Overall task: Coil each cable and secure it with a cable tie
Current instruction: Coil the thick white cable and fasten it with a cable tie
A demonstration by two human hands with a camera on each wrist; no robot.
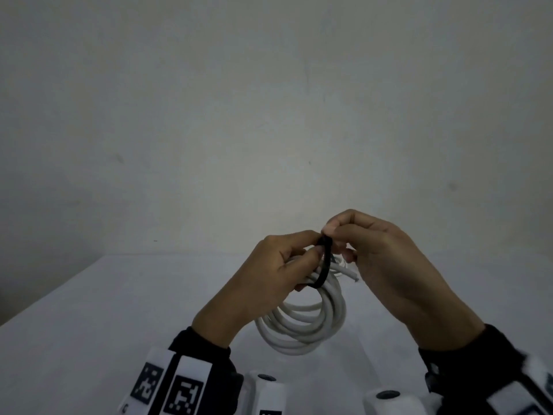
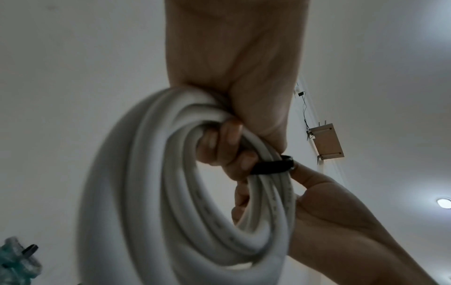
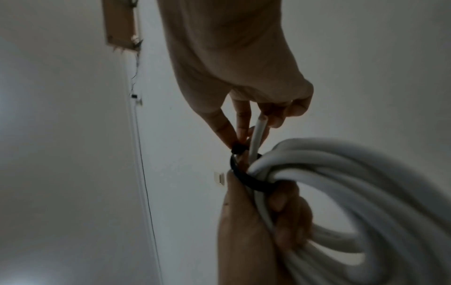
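Observation:
A white cable coil (image 1: 302, 322) hangs in the air above the table, gripped at its top by my left hand (image 1: 281, 265), whose fingers curl through the loops (image 2: 219, 146). A black cable tie (image 1: 324, 265) wraps round the bundle just beside those fingers; in the wrist views the tie (image 2: 270, 166) (image 3: 246, 179) sits close around the strands. My right hand (image 1: 359, 238) pinches the tie's upper end between thumb and forefinger (image 3: 234, 133). One free cable end (image 3: 257, 135) sticks up past the tie.
A white table (image 1: 119, 310) runs up to a plain grey wall (image 1: 269, 115). White wrist camera housings (image 1: 266, 390) show at the bottom edge. A wooden box (image 2: 325, 142) hangs on the wall and a teal thing (image 2: 17, 260) lies low at the left.

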